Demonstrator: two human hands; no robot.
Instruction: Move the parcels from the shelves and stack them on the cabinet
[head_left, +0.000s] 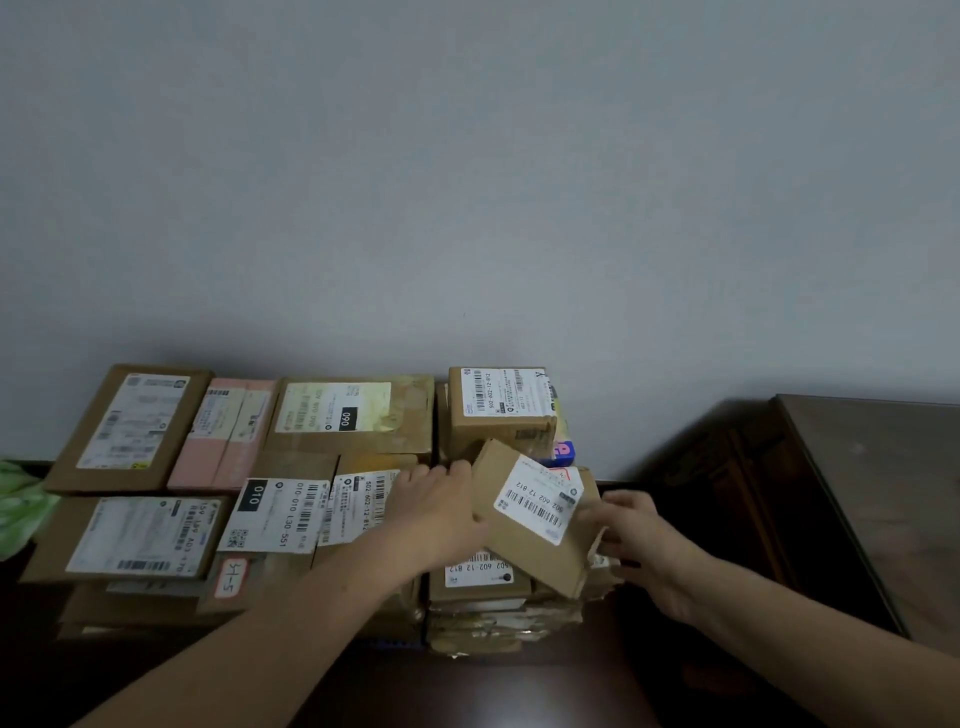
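Against a plain grey wall (467, 182), a person holds a brown cardboard parcel (519, 551) over the right-hand stack (483, 608) of boxes on a dark cabinet (519, 691). The parcel is tilted, with its white barcode label (540, 506) facing up. Its near edge is on or just above the stack, and its far corner is raised in front of a taller box (498, 410) at the back. The left hand (434, 506) grips the parcel's left edge, fingers laid along the rim and thumb out of sight. The right hand (636, 538) pinches the torn right edge with curled fingers. To the left, labelled parcels cover the surface in two rows, among them a pink parcel (223, 441). A green bag (21, 509) sits at the far left edge and another dark piece of furniture (872, 493) stands at the right. The shelves are not in view. The step in hand appears to be setting one more parcel down, with much of the stacking seemingly done. The next move calls for levelling the box, squaring it with the one beneath and letting go with both hands. The stack's ragged, torn edges suggest a careless release could let it slide off to the right.
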